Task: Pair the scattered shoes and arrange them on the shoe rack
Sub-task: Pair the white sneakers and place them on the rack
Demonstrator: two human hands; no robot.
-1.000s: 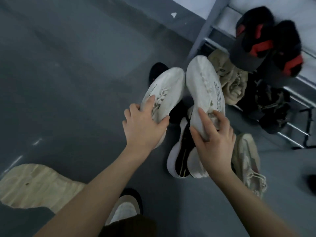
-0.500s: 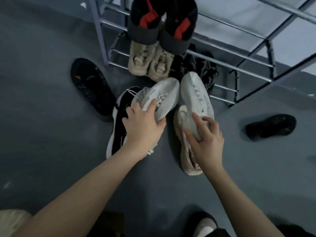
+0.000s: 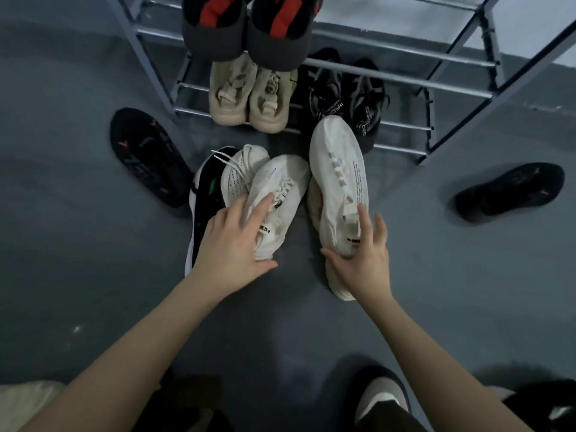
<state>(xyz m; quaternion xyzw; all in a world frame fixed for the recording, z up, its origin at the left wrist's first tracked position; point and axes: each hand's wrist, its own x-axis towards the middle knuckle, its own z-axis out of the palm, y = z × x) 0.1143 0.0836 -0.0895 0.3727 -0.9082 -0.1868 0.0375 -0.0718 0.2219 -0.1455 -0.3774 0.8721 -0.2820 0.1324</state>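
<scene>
My left hand [image 3: 230,241] grips a white knit sneaker [image 3: 276,194] at its heel, thumb under the back and fingers spread over the tongue. My right hand [image 3: 363,260] grips the matching white sneaker [image 3: 338,179] the same way, its toe pointing at the grey metal shoe rack [image 3: 405,77]. Both sneakers hang low over a pile of loose shoes in front of the rack. The rack holds a beige pair [image 3: 249,98] and a black pair [image 3: 346,95] on the bottom shelf, and black-and-red slippers [image 3: 246,29] above.
Under my left hand lie another white laced shoe [image 3: 237,171] and a black-and-white shoe [image 3: 204,198]. A beige shoe [image 3: 314,210] sits under the right sneaker. A black sole-up shoe [image 3: 146,157] lies to the left, a black shoe [image 3: 511,188] to the right. My foot [image 3: 380,397] shows below.
The view swung to face the rack squarely. Both white sneakers came down toward the pile, and my fingers now lie more spread over them.
</scene>
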